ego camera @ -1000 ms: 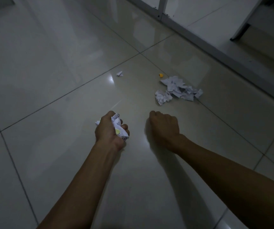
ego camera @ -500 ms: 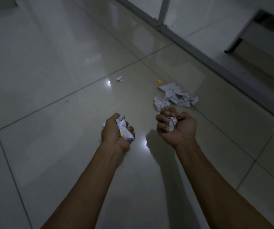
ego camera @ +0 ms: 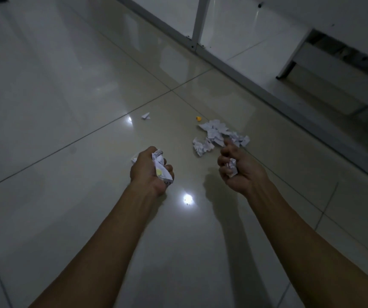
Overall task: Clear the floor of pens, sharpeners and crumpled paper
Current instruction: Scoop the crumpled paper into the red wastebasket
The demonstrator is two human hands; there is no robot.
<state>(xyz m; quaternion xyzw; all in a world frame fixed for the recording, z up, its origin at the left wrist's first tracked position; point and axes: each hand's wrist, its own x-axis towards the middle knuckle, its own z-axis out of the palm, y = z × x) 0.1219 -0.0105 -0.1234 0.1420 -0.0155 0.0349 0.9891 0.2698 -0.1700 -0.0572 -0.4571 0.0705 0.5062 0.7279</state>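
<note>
- A glossy beige tiled floor is stretching out beneath a white metal-framed partition
- A loose pile of crumpled white paper scraps is lying just beyond the right hand, whose curled fingers are clutching a small paper wad
- The left hand is gripping a larger crumpled paper ball, fingers wrapped tight
- A folded white scrap and a tiny yellow object are sitting apart on the tiles

Paper pile on floor beyond right hand, small scrap left of it, left hand nearer
</note>
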